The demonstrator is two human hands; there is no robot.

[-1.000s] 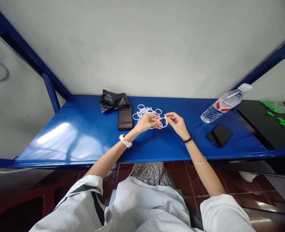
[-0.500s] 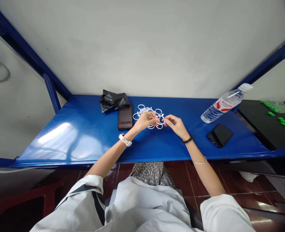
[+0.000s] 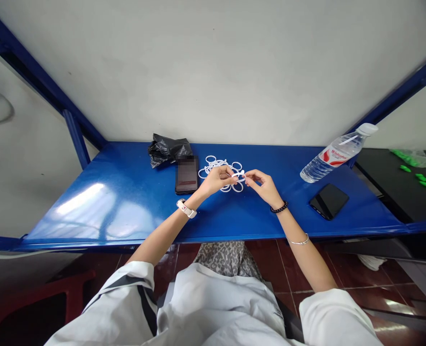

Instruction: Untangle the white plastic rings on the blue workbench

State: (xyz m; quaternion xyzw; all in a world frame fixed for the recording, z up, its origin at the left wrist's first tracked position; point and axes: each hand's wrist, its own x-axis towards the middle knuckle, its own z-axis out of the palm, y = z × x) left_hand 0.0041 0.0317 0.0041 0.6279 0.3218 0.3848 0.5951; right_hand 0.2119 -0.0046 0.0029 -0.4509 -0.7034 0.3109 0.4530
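Note:
A white ring [image 3: 239, 177] is held between both hands above the blue table [image 3: 126, 192]. My left hand [image 3: 217, 180] pinches its left side, fingers closed. On the right side, my right hand [image 3: 261, 185] grips the same ring between thumb and fingertips. Behind and beneath my left hand lies a pile of white rings [image 3: 210, 166], partly hidden by the fingers. A small white knob shows at the top of the held ring.
Left of the rings, a dark phone [image 3: 186, 178] lies near a crumpled black plastic bag [image 3: 168, 149]. A water bottle [image 3: 333, 156] and a black phone [image 3: 329, 202] are on the right. Green pieces [image 3: 425, 181] lie on a black surface farther right.
The held ring has tilted from a rounder, more upright view to a flatter one. Both hands stay in nearly the same place.

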